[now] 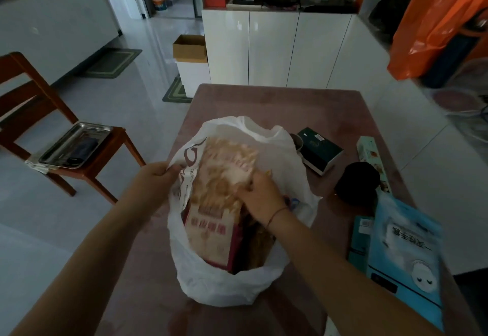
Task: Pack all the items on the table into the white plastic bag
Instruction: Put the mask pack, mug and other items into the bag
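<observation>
Holding up the left rim of the white plastic bag [224,283], your left hand [155,177] has the plastic pinched between the thumb and curled fingers [171,170]. The bag stands in the middle of the bench [277,103], nearer the near edge than the far one, with its mouth gaping towards you. Your right hand [260,194] reaches into that mouth from the right, and its fingers are curled down onto a pink and orange packet [224,177], gripping it near its right side. The packet lies tilted inside the bag, its upper end against the bag's far wall and its lower end deep in the bag, with other packets under it that you cannot make out clearly.

Along the right edge of the bench the other goods are outside the bag. A dark green box [319,151] lies just beside the bag's far right side. A long pale green box [369,153] lies close to the right edge. A black round container [356,180] stands between those two and nearer to you. Towards the near right corner a light blue packet [406,251] overlaps a teal box [360,240].

Off the bench to your left a wooden chair [26,93] carries a metal tray [76,145]. White cabinets [272,45] stand beyond the far edge, and an orange bag [433,29] sits at the far right.
</observation>
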`<state>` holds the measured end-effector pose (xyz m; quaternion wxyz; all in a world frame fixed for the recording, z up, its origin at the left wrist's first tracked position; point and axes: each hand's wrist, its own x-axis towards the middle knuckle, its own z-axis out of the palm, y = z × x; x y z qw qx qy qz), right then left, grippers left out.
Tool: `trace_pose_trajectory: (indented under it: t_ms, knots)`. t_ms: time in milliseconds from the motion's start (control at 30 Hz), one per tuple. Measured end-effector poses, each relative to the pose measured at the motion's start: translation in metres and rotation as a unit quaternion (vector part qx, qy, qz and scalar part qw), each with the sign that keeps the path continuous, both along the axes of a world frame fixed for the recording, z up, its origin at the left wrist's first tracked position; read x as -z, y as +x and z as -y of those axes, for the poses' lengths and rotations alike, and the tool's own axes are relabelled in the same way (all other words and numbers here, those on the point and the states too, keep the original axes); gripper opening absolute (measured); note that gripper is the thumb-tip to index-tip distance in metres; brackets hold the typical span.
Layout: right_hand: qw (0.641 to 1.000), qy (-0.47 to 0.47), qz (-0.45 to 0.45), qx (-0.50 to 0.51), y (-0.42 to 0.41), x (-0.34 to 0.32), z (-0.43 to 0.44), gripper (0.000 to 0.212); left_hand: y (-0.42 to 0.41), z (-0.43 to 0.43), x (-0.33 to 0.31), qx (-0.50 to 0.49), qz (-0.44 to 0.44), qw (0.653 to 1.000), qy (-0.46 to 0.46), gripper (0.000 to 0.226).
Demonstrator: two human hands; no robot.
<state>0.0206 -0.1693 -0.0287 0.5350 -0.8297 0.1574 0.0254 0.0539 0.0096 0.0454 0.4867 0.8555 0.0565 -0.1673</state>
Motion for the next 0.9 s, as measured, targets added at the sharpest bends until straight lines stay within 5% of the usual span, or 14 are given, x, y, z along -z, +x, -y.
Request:
trace_pose_trajectory:
  t_ms: [133,300,400,500,600,700,800,900]
  knots:
    - [0.973,-0.158,-0.117,-0.118,-0.011,0.012,-0.031,0.025,-0.003,0.009,0.003,0.0,0.004,1.0,-0.011,0.032]
    - [0.904,-0.377,-0.145,-0.138,-0.013,0.005,-0.045,0.034,-0.002,0.014,0.009,0.001,0.012,1.0,-0.011,0.031]
    - [0.924,-0.343,-0.129,-0.109,-0.003,0.002,-0.038,0.055,-0.001,0.014,0.014,0.01,0.009,1.0,-0.006,0.033]
    - [0.97,-0.191,-0.089,-0.119,-0.004,0.002,-0.033,0.084,0.001,0.015,0.017,0.019,0.003,1.0,0.004,0.032]
    - [0.979,-0.065,-0.042,-0.189,-0.028,0.001,-0.032,0.072,-0.001,0.02,0.021,0.028,0.01,0.999,0.015,0.032]
    - [0.99,0.08,0.095,-0.073,-0.053,-0.007,0.008,0.044,-0.001,0.024,0.022,0.029,0.023,0.999,0.017,0.032]
    - [0.962,0.046,0.193,0.186,-0.074,0.006,0.084,0.022,0.001,0.024,0.023,0.021,0.025,0.999,0.023,0.033]
    - [0.926,-0.092,0.064,0.36,-0.104,0.054,0.173,0.039,0.0,0.029,0.026,0.027,0.043,0.997,0.06,0.036]
